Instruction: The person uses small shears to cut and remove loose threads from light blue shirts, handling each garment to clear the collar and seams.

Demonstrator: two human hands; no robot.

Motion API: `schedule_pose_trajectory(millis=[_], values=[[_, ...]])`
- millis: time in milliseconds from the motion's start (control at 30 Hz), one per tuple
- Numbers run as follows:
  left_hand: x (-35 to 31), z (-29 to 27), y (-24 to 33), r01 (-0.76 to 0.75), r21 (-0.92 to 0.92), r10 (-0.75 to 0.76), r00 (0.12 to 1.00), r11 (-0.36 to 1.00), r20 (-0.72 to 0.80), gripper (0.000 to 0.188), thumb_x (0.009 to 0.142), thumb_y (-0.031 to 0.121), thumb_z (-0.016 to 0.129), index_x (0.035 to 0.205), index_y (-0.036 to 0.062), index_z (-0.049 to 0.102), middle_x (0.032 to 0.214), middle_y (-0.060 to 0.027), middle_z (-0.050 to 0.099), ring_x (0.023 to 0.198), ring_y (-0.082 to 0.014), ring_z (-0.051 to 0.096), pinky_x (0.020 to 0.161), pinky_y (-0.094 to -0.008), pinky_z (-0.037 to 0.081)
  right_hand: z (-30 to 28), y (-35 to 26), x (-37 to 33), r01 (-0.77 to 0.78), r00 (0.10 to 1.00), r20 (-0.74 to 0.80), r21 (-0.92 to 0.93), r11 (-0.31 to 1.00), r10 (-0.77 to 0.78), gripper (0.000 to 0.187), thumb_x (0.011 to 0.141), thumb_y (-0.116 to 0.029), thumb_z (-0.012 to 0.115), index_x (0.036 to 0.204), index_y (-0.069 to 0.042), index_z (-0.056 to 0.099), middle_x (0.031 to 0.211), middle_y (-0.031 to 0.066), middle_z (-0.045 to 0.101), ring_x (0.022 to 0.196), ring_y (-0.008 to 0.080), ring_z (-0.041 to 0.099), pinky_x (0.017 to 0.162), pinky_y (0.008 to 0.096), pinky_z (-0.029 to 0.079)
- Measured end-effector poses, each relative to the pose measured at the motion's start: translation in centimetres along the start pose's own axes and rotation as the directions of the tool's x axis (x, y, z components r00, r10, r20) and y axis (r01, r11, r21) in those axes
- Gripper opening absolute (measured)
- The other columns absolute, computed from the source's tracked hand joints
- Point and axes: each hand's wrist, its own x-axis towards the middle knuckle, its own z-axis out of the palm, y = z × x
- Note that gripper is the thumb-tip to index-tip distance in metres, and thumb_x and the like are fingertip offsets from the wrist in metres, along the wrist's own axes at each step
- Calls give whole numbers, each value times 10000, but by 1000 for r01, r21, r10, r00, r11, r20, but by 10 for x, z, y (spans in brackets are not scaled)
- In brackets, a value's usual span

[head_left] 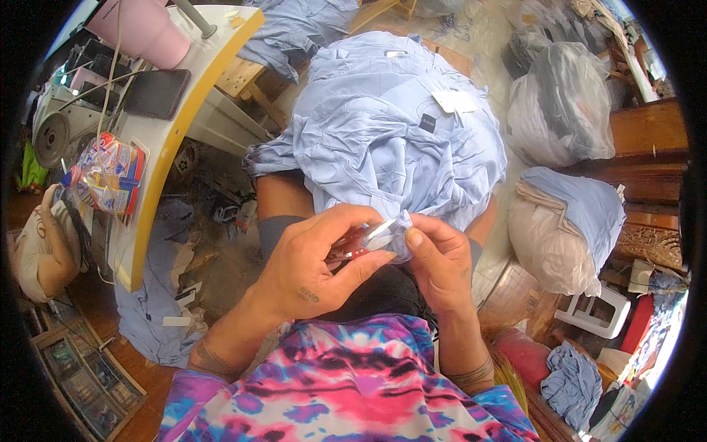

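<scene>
My left hand (317,258) is closed around red-handled thread snips (347,249), partly hidden by the fingers. Their pale blades (378,237) point toward the fabric at the right hand. Between thumb and fingers, my right hand (438,258) pinches an edge of light blue cloth (398,234). That edge belongs with the large heap of light blue garments (353,110) spread over my lap and beyond. A white tag (454,102) and a small dark label (427,122) show on the heap.
At left stands a white table with a yellow edge (193,99), bearing a pink tumbler (143,33), a dark phone (157,93) and colourful packets (110,177). A stuffed plastic bag (560,103), a cloth-topped sack (552,236) and a white stool (596,313) are at right. Another person's arm (55,243) shows at far left.
</scene>
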Motion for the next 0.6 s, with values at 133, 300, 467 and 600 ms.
schedule_pose_trajectory(millis=[133, 300, 467, 600], values=[[8, 0, 2, -107, 102, 108, 994, 989, -7, 359, 813, 104, 845, 1135, 37, 700, 829, -50, 658, 677, -100, 585, 585, -250, 439, -3, -4, 0, 25, 1000, -3, -107, 994, -26, 241, 973, -62, 718, 1195, 32, 731, 1076, 40, 701, 891, 80, 601, 783, 218, 466], [9, -1, 2, -87, 88, 88, 996, 992, -12, 340, 807, 101, 841, 1114, 33, 712, 832, -61, 662, 670, -116, 596, 569, -258, 438, -2, -6, 2, 104, 992, 81, -136, 985, -93, 234, 979, -45, 700, 1198, 33, 734, 1036, 33, 674, 875, 70, 561, 747, 214, 435], [9, -5, 2, -99, 95, 98, 995, 991, 9, 333, 807, 102, 834, 1111, 38, 717, 828, -61, 656, 670, -119, 589, 569, -257, 435, 0, -9, 3, 118, 989, 115, -206, 971, -96, 218, 987, -40, 685, 1181, 45, 734, 1022, 40, 668, 881, 69, 557, 729, 205, 429], [13, -11, 0, -113, 118, 108, 993, 987, 46, 326, 816, 109, 824, 1116, 39, 718, 827, -60, 649, 676, -117, 589, 573, -259, 437, 1, -16, 6, 131, 986, 142, -342, 931, -86, 193, 994, -45, 678, 1150, 48, 742, 999, 40, 665, 862, 73, 562, 719, 206, 431]])
